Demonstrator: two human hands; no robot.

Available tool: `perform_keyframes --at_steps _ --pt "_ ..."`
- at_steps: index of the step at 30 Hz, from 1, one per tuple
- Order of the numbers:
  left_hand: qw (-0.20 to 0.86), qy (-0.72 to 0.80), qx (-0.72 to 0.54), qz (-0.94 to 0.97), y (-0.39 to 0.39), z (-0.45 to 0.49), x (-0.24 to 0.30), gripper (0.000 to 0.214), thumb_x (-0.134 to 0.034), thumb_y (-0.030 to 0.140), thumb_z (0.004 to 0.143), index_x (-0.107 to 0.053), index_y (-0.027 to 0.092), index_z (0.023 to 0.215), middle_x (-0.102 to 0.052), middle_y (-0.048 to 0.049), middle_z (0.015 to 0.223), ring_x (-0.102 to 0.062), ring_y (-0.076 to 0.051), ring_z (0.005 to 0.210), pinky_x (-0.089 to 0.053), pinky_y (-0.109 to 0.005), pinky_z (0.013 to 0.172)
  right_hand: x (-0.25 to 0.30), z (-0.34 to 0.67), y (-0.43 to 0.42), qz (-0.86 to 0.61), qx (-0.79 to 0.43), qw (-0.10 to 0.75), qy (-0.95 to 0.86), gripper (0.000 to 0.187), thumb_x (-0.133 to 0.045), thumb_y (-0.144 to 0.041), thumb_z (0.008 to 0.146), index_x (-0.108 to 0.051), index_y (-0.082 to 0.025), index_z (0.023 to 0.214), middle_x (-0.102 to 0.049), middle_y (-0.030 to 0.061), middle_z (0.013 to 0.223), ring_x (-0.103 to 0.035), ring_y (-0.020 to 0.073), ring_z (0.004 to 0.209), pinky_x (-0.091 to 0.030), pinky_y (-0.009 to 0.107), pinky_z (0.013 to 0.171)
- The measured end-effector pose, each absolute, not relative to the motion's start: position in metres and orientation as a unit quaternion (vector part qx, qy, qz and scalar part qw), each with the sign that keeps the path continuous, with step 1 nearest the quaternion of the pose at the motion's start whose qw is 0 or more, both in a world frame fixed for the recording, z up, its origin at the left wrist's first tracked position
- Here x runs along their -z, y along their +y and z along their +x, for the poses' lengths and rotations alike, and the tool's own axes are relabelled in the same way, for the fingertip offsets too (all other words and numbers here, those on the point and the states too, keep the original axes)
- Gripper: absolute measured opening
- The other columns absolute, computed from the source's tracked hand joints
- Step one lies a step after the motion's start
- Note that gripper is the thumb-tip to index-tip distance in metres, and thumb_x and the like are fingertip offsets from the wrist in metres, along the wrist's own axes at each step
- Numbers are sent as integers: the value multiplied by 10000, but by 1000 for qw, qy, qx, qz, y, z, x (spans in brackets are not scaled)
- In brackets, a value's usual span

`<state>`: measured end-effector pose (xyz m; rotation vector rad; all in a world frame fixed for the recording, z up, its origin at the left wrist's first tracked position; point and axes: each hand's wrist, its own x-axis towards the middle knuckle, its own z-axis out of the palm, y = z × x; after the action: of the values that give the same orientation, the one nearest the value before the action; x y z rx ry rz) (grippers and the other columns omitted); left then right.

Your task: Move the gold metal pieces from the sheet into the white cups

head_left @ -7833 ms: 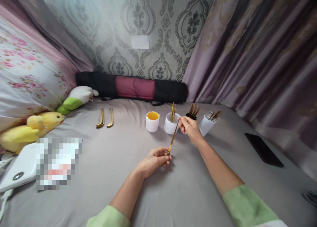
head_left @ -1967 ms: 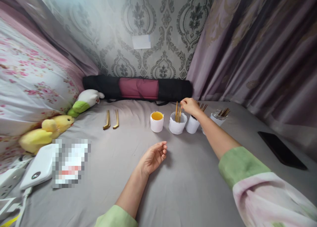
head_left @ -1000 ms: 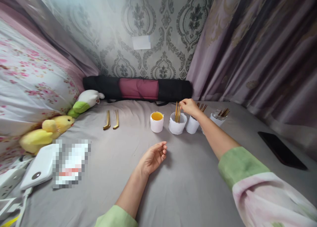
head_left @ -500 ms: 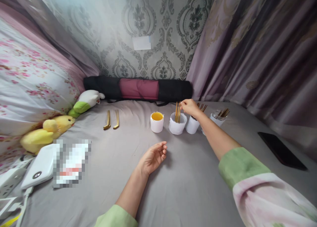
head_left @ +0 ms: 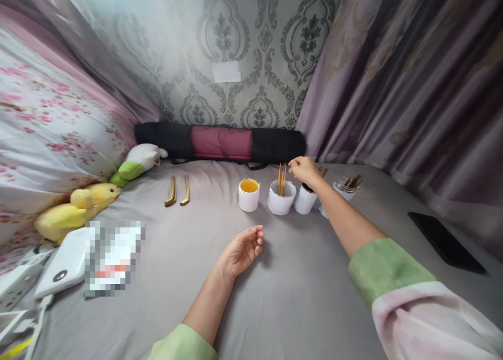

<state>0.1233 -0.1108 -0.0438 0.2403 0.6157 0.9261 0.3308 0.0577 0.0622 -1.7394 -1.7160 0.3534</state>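
My right hand [head_left: 304,170] is stretched out over a row of cups on the grey bed sheet [head_left: 298,297], its fingertips pinched loosely together with nothing visible in them. It hovers just right of the gold straws [head_left: 281,178] standing in a white cup [head_left: 280,203], above another white cup [head_left: 304,202] that holds dark sticks. My left hand [head_left: 241,249] rests on the sheet, fingers loosely apart, holding nothing. A white cup with a yellow inside [head_left: 249,195] stands at the left of the row.
A glass jar [head_left: 346,184] with utensils stands at the right end of the row. Two bent gold straws [head_left: 177,191] lie to the left. A black phone [head_left: 444,236], a black and maroon bag [head_left: 220,142], plush toys [head_left: 74,208] and a white power bank [head_left: 58,268] surround them.
My two hands held a gold straw, and the right hand stood it in the white cup with the others. Its fingertips have now drawn slightly right, off the straws' tops. The left hand stays resting.
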Motion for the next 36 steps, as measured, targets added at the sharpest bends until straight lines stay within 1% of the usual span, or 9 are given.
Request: perform_keyframes --at_steps 5,11,17,22,30,36 --pt "842 291 -439 115 -110 123 44 171 -574 160 772 -587 100 932 -567 -29 743 -531 -63 596 -429 -168 515 -68 329 54 -670 -124 358 -639 241 -431 -206 789 -662 -145 814 -684 48 698 -615 123 608 -439 218 665" --pt "843 287 -441 116 -111 122 45 166 -570 159 775 -587 100 929 -570 -36 749 -530 -65 597 -432 -174 523 -74 328 46 -671 -116 387 -622 264 -420 -259 814 -658 -146 814 -681 50 710 -590 113 568 -433 211 589" --pt "843 287 -440 117 -111 122 44 171 -568 156 773 -584 94 931 -565 -31 746 -531 -69 601 -431 -177 525 -71 331 40 -663 -151 432 -592 274 -406 -293 834 -632 -141 808 -667 43 680 -526 75 440 -394 188 478" --pt "843 285 -442 116 -111 123 43 175 -571 156 770 -584 94 933 -567 -32 749 -529 -70 603 -427 -176 522 -72 332 32 -653 -180 458 -575 274 -423 -327 834 -618 -140 795 -658 47 678 -513 63 407 -363 166 405" --pt "843 287 -440 112 -112 122 43 164 -571 149 770 -588 100 925 -574 -34 740 -536 -69 599 -428 -177 521 -71 333 18 -644 -200 495 -548 326 -420 -383 834 -617 -127 784 -644 62 655 -510 70 395 -356 172 366" --pt "843 286 -442 114 -112 122 42 157 -563 150 778 -589 97 923 -578 -40 739 -538 -68 599 -427 -173 519 -72 333 5 -625 -243 521 -528 303 -431 -399 821 -585 -144 762 -602 39 614 -471 61 374 -311 165 323"
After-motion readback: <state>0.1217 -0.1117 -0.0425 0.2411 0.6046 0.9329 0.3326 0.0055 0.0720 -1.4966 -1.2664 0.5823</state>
